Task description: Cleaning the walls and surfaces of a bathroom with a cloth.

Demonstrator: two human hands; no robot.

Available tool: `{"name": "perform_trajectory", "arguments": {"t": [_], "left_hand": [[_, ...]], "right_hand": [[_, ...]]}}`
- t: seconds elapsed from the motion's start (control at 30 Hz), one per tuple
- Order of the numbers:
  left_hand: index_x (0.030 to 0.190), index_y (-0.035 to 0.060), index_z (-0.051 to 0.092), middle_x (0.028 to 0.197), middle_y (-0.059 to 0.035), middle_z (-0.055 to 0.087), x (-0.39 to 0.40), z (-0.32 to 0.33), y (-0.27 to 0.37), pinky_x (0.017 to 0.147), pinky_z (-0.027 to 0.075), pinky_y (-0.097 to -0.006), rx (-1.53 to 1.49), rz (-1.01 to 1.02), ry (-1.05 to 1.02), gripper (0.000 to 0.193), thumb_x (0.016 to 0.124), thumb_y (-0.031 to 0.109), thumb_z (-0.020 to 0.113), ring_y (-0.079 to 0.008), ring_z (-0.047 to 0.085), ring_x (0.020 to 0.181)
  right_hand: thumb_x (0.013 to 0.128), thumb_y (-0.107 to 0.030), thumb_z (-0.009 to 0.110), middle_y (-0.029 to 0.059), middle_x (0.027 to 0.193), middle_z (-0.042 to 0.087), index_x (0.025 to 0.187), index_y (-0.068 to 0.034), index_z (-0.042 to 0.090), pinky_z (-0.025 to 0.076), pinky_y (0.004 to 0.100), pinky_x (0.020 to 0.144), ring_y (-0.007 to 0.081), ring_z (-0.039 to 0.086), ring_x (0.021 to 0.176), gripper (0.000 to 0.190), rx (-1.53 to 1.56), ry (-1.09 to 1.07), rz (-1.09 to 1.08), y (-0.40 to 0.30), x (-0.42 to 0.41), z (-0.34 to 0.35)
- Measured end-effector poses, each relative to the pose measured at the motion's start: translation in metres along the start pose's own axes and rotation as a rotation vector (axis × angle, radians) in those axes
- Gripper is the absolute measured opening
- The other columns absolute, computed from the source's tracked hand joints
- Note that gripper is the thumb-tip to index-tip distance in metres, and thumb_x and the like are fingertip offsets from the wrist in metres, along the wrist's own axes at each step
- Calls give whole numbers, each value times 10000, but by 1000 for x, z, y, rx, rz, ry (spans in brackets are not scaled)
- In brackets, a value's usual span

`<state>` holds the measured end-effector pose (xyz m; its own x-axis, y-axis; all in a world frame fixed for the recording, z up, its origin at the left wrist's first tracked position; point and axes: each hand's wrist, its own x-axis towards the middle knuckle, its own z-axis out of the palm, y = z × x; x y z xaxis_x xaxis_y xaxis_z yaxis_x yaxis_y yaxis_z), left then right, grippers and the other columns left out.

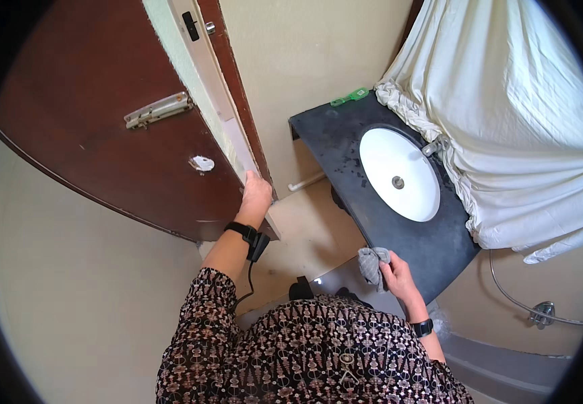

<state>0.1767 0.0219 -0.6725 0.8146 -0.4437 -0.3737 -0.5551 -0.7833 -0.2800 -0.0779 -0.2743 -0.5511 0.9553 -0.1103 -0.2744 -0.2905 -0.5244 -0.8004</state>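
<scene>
My left hand (257, 194) is at the pale edge of a dark reddish-brown door (114, 151), low down near the door's bottom corner. Its thumb lies along that edge, and the other fingers are mostly hidden. In my right hand (401, 278) is a bunched grey cloth (370, 267), held beside the front edge of a black countertop (412, 242). A white oval basin (392, 156) is set into the countertop, with a metal tap (435, 145) behind it.
A metal slide bolt (159, 110) is fixed to the door, above a white patch (202, 163). A green-handled brush (350, 97) lies at the countertop's far end. White fabric (513, 126) drapes down behind the basin. A shower hose (508, 295) runs along the wall at right.
</scene>
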Motion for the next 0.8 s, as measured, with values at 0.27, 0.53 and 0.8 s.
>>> {"name": "perform_trajectory", "arguments": {"t": [0.27,0.53,0.8], "left_hand": [[887,76,652,827,-66,639,-77,32,19,841,354,-376,26,154,184,159,804,173,557,-221,574,884],[866,107,591,795,-51,606,-166,61,38,768,363,-368,-106,93,99,132,773,201,596,-209,551,831],[1090,66,626,837,-83,627,-233,73,60,817,384,-408,-361,-112,117,326,823,254,624,-251,563,856]], "right_hand": [[922,-92,506,93,882,655,1147,-11,579,488,292,738,139,598,799,251,50,-46,-98,13,34,1],[944,-101,484,31,875,632,1148,10,572,479,262,737,90,563,804,248,167,-46,-82,40,37,2],[943,-110,495,24,891,631,1144,13,578,469,261,760,87,550,821,250,256,-86,5,63,37,-12]]}}
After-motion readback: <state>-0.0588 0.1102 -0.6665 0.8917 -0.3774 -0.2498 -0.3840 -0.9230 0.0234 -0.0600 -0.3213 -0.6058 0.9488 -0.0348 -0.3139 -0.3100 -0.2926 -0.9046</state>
